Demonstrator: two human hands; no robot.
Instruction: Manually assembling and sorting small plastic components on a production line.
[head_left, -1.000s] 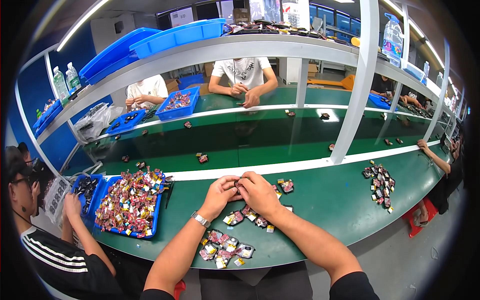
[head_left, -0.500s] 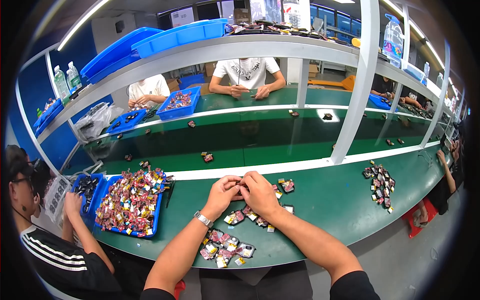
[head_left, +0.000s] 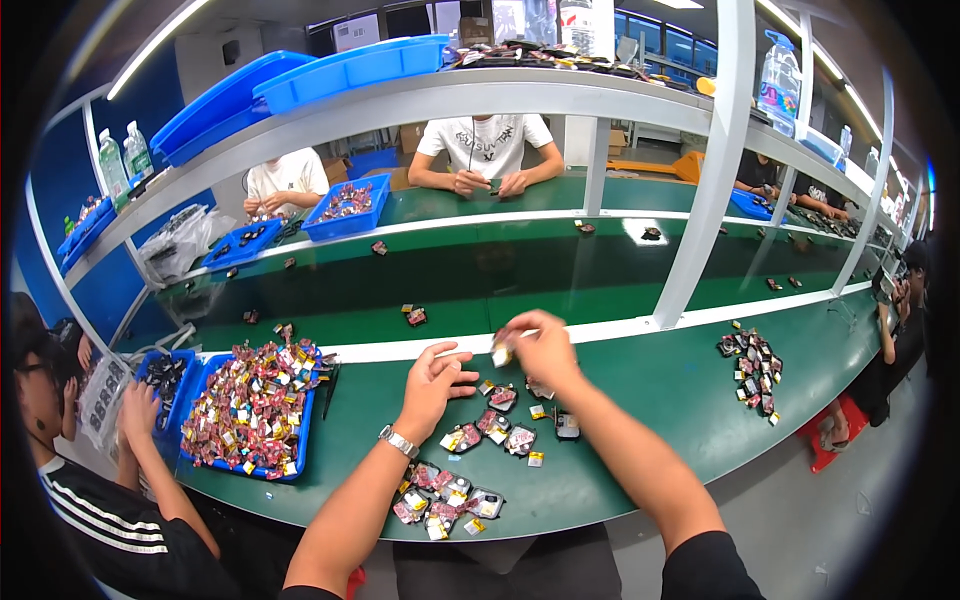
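My right hand [head_left: 545, 352] pinches a small electronic assembly [head_left: 502, 350], reddish with a pale block, just above the table beside the white rail; motion blurs it. To its left, my left hand [head_left: 432, 395] has its fingers apart and holds nothing. Below and between my hands lie several black-cased assemblies [head_left: 494, 426] with red circuit boards and silver, yellow-edged battery cells. Closer to me, by my left forearm, another cluster of the same assemblies [head_left: 440, 498] rests near the table edge.
A blue tray [head_left: 306, 425] heaped with red boards and cells stands left, beside a smaller blue tray of black parts [head_left: 165, 375]. Tweezers [head_left: 329, 388] lie near it. More assemblies [head_left: 752, 370] sit right. Beyond the white rail [head_left: 610, 333] runs a green belt [head_left: 350, 318]. Co-workers sit around.
My hands have parted. The right has moved forward and slightly right with an assembly in its fingers; the left has opened and stayed near its place.
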